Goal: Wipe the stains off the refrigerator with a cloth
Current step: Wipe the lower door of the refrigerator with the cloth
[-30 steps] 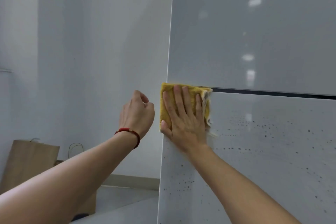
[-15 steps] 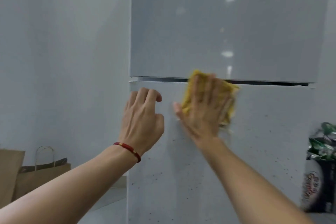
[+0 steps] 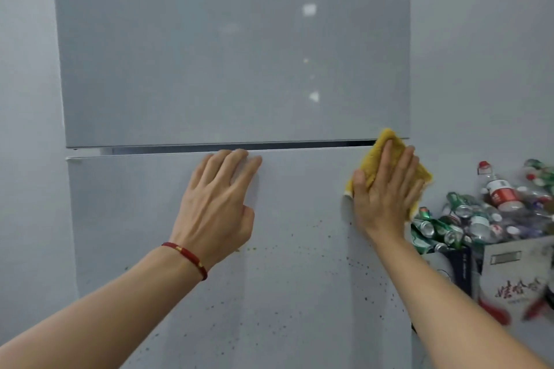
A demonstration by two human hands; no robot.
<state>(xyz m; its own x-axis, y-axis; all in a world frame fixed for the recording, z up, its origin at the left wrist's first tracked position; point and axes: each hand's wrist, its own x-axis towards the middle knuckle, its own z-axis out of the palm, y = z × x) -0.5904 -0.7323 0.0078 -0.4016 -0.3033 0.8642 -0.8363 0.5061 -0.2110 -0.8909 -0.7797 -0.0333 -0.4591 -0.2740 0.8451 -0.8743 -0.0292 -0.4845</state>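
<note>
A grey refrigerator (image 3: 227, 69) fills the view, its doors split by a dark seam. The lower door (image 3: 299, 278) carries several small dark specks across its middle and bottom. My right hand (image 3: 386, 195) presses a yellow cloth (image 3: 376, 156) flat against the top right corner of the lower door, fingers spread over it. Only the cloth's edges show around the hand. My left hand (image 3: 218, 204), with a red bracelet at the wrist, rests with its fingers on the top edge of the lower door, near the middle, holding nothing.
To the right of the refrigerator stands a cardboard box (image 3: 509, 275) heaped with crushed cans and plastic bottles (image 3: 491, 213). A plain pale wall (image 3: 27, 129) runs along the left side and another behind the box.
My right hand slid the cloth rightward along the top of the lower door, from its left edge to its right corner. My left hand came onto the door's top edge.
</note>
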